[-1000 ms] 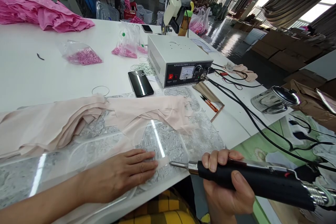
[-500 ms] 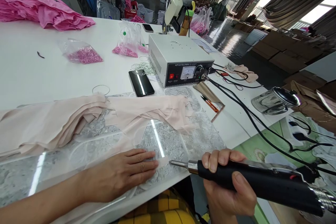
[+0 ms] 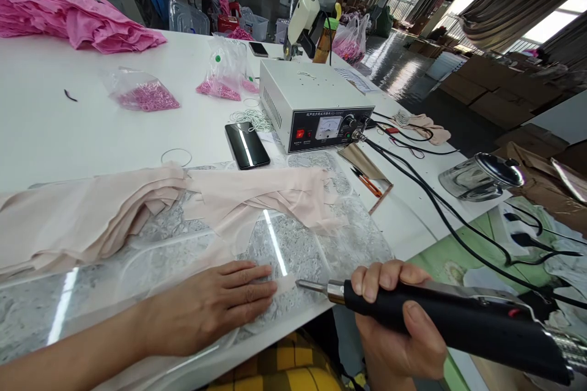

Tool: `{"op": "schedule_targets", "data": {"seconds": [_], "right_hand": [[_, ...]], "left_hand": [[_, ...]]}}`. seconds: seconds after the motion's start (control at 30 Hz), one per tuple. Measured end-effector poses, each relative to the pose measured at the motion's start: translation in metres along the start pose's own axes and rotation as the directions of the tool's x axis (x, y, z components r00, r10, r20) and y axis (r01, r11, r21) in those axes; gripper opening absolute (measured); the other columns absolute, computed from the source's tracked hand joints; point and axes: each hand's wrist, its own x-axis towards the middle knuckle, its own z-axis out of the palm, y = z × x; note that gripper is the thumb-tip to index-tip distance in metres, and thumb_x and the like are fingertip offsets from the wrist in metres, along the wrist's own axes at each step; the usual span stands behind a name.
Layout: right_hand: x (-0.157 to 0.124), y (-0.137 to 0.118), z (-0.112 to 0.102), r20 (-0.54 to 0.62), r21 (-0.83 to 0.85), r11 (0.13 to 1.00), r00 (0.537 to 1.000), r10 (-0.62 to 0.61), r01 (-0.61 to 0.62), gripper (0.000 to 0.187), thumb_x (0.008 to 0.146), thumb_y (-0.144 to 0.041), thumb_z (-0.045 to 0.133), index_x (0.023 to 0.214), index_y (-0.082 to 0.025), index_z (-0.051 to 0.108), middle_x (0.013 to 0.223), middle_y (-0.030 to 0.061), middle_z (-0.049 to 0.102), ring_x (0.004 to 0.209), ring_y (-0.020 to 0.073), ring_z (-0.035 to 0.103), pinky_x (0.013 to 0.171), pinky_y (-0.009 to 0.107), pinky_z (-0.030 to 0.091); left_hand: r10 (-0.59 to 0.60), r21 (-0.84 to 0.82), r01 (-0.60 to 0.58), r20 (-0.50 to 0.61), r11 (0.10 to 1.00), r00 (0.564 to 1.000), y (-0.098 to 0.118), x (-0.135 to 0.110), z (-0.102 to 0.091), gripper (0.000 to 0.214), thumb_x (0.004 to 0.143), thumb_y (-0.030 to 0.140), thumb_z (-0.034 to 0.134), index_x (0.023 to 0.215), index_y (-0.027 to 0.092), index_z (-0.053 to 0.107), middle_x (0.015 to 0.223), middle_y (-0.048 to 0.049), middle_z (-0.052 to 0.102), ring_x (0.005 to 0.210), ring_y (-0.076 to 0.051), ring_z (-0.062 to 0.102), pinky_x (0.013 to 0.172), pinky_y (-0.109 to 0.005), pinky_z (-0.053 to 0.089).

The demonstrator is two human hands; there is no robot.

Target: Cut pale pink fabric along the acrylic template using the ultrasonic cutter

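Observation:
My left hand lies flat, fingers stretched out, pressing a narrow pale pink fabric strip onto a clear glass plate at the table's near edge. My right hand is wrapped round a black handheld welding tool. Its metal tip touches the strip's end just right of my left fingertips. A long pile of pale pink fabric lies across the plate behind my left hand.
A white control box with a meter stands behind the plate, black cables running from it to the right. A black phone, bags of pink rings, pink cloth and a steel lidded pot sit around.
Hardly anything has moved. The tool's rear end has dipped slightly to the lower right; both hands stay in place.

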Motion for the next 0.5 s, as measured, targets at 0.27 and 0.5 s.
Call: {"op": "schedule_targets", "data": {"seconds": [0.27, 0.5], "right_hand": [[0.0025, -0.0046, -0.0009, 0.003, 0.016, 1.000, 1.000, 0.008, -0.008, 0.015, 0.077, -0.031, 0.068, 0.087, -0.022, 0.063, 0.072, -0.0044, 0.051, 0.048, 0.0103, 0.050, 0.047, 0.030, 0.046], [0.0002, -0.0032, -0.0024, -0.013, 0.039, 0.999, 1.000, 0.011, -0.011, 0.015, 0.076, -0.029, 0.067, 0.088, -0.021, 0.064, 0.072, -0.0042, 0.054, 0.049, 0.0104, 0.052, 0.048, 0.030, 0.047]], "left_hand": [[0.015, 0.027, -0.015, 0.014, 1.000, 1.000, -0.0006, -0.0008, 0.0011, 0.042, 0.105, 0.013, 0.040, 0.147, 0.013, 0.050, 0.153, -0.0088, 0.047, 0.149, -0.024, 0.034, 0.125, -0.040, 0.029], [0.027, 0.067, -0.030, 0.033, 0.997, 0.999, -0.0002, 0.0007, -0.0014, 0.040, 0.105, 0.012, 0.041, 0.143, 0.010, 0.053, 0.151, -0.0100, 0.049, 0.148, -0.025, 0.037, 0.124, -0.040, 0.032]]}}
